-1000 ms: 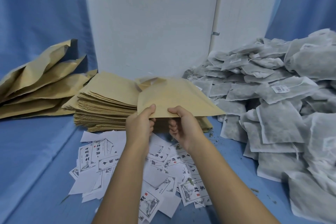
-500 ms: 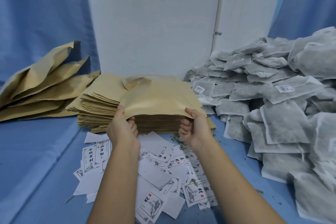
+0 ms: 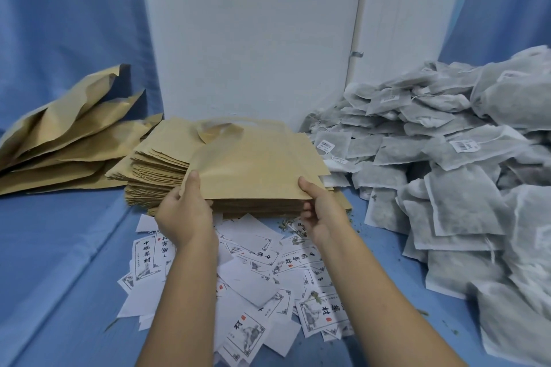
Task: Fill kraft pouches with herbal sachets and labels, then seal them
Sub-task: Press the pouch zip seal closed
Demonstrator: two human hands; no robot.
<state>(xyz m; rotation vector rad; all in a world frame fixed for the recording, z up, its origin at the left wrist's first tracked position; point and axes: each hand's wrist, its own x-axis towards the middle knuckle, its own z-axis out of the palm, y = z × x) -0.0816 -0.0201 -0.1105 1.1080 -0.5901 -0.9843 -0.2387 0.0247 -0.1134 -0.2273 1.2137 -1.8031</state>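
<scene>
Reads 中, 國 and 材 in black brush characters on the paper labels (image 3: 256, 262), strewn face up and face down on the blue cloth (image 3: 59, 262) nearest the camera. Finds on each printed face a thin frame, an ink-wash picture and a small red seal mark. Cannot read the finer print. Finds white barcode stickers (image 3: 465, 145) on a few of the herbal sachets (image 3: 447, 194); cannot read the digits for blur.

Holds one kraft pouch (image 3: 256, 170) by its near edge over the top of the pouch stack (image 3: 155, 170) at centre. Pinches the near-left corner with the left hand (image 3: 185, 217), thumb on top, fingers curled beneath. Pinches the near-right corner with the right hand (image 3: 325, 217) in the same manner. Holds the near edge clear of the stack; cannot tell whether the far end touches it. Cannot tell what, if anything, lies inside.

Finds the pouch stack many layers deep, flat, fanned toward the left, resting on the cloth just before the white board (image 3: 253, 39). Finds to its left a looser heap of puffed pouches (image 3: 59, 140), leaning on one another; cannot see their contents. Finds to the right a large pile of the sachets, grey-white mesh with dark herb matter showing through, running from the board to the right edge. Notes herb crumbs (image 3: 281, 225) on the cloth between labels and stack.
</scene>
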